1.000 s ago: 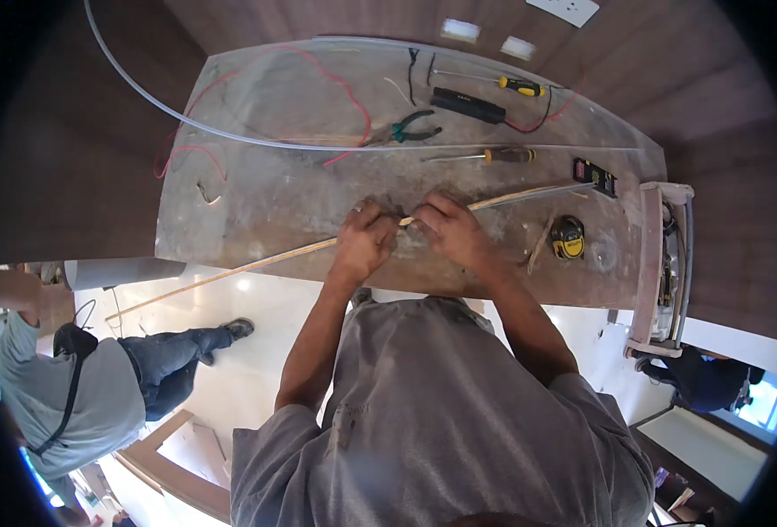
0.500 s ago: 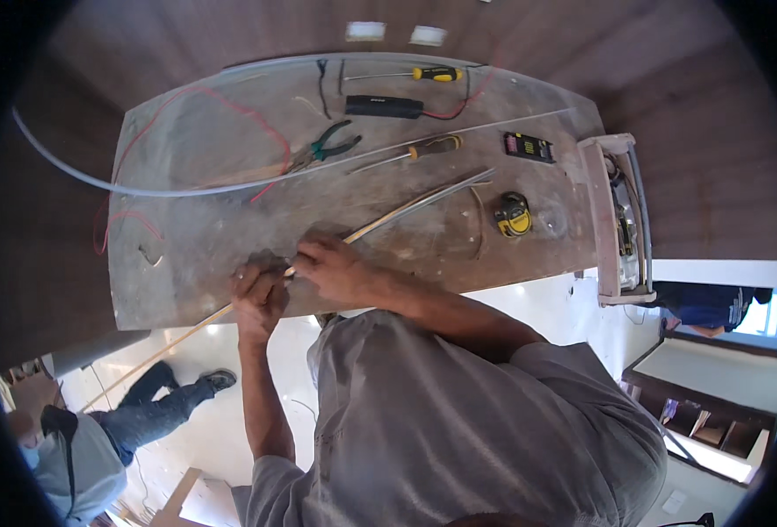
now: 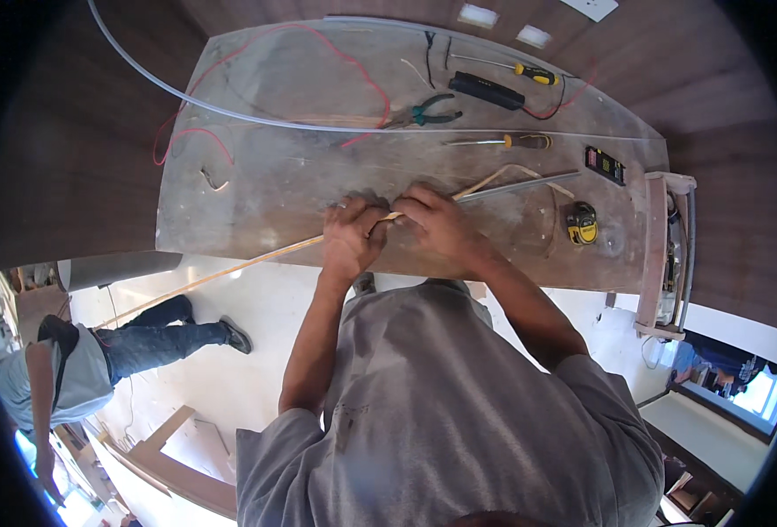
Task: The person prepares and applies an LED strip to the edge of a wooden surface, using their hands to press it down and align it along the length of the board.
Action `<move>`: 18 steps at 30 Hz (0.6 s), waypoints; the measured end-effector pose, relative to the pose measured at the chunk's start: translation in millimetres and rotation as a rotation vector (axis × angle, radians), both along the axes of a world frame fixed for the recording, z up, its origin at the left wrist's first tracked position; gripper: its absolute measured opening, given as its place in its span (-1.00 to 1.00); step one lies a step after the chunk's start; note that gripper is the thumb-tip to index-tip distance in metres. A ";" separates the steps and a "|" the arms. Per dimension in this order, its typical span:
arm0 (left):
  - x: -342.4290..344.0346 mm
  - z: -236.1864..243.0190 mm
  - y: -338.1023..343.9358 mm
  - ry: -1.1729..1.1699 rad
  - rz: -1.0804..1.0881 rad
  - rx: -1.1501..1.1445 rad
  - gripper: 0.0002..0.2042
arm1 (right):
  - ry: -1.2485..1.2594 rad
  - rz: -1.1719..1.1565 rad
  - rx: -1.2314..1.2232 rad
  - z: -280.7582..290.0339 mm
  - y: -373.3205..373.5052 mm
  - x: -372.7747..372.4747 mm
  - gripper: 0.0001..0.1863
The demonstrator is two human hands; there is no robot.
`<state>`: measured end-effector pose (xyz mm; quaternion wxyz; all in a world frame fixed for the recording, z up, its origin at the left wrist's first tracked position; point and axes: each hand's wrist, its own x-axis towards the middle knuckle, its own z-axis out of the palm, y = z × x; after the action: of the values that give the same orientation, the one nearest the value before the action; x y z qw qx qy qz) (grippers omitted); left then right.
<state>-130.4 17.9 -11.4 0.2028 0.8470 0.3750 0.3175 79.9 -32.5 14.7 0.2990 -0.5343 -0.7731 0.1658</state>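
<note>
A long, thin tan strip (image 3: 270, 256) runs up from the lower left, over the bench edge, to my hands. My left hand (image 3: 353, 235) pinches it near the front edge of the bench. Close beside it, my right hand (image 3: 437, 225) is closed on the same strip, knuckles up, its fingertips partly hidden. Past the right hand the strip's end bends into a loose loop. A slim grey channel (image 3: 529, 183) comes out from under that hand along the bench; its near end is hidden.
The worn bench (image 3: 265, 198) carries pliers (image 3: 432, 110), a screwdriver (image 3: 529, 140), another screwdriver (image 3: 538, 74), a black cylindrical device (image 3: 487, 90), a tape measure (image 3: 581, 224), a small black box (image 3: 605, 165) and red wire (image 3: 366, 66). Another person (image 3: 169, 338) is at the lower left.
The view has shifted, so the bench appears higher and further right. Both hands have moved rightward along the channel, and the strip's far end has lifted off it into a loop.
</note>
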 end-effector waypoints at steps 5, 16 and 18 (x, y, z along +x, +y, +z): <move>1.3 -5.1 0.0 -0.021 0.020 0.032 -0.83 | -0.022 0.024 0.045 -6.7 -0.3 1.5 -0.69; 3.4 1.3 1.2 -0.004 0.028 0.063 -0.79 | -0.050 0.081 0.006 -6.8 7.5 7.2 -0.74; 2.0 4.0 1.6 -0.058 0.012 -0.029 -0.74 | -0.014 0.092 0.005 -5.3 7.6 6.4 -0.74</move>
<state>-128.4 19.5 -7.4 0.2242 0.8322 0.3784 0.3378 86.3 -24.9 9.4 0.2868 -0.4986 -0.7994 0.1736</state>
